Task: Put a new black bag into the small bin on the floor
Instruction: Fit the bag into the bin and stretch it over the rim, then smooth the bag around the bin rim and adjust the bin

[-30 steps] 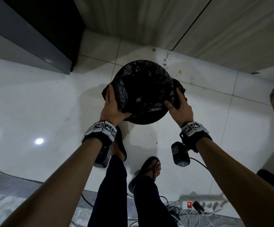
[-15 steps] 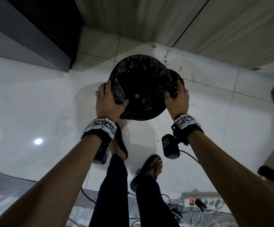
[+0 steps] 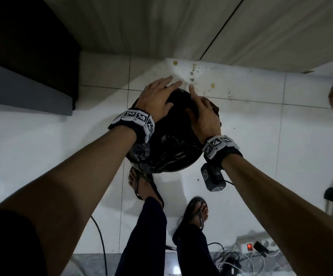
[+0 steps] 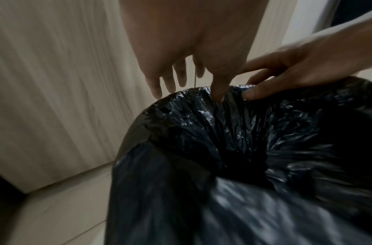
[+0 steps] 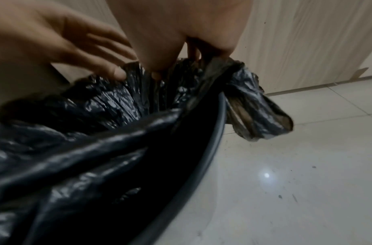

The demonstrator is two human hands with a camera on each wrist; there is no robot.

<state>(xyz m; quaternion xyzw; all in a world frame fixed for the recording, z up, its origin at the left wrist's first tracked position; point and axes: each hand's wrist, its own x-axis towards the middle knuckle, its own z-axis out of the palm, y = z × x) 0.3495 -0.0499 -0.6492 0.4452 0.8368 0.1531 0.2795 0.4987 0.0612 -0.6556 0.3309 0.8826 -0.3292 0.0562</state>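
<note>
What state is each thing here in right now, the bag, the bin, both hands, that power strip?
black bag: inside the bin, edge bunched, one handle loop hanging outside.
bin: upright on the floor, lined.
left hand: fingers straight, at the far rim.
right hand: touching the bag's far edge.
power strip: red switch lit.

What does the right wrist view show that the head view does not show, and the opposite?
Only the right wrist view shows the bin rim bare on one side, a bag handle hanging outside it. Only the head view shows the sandalled feet and power strip. Both show the left hand and right hand at the black bag, at its far edge.
</note>
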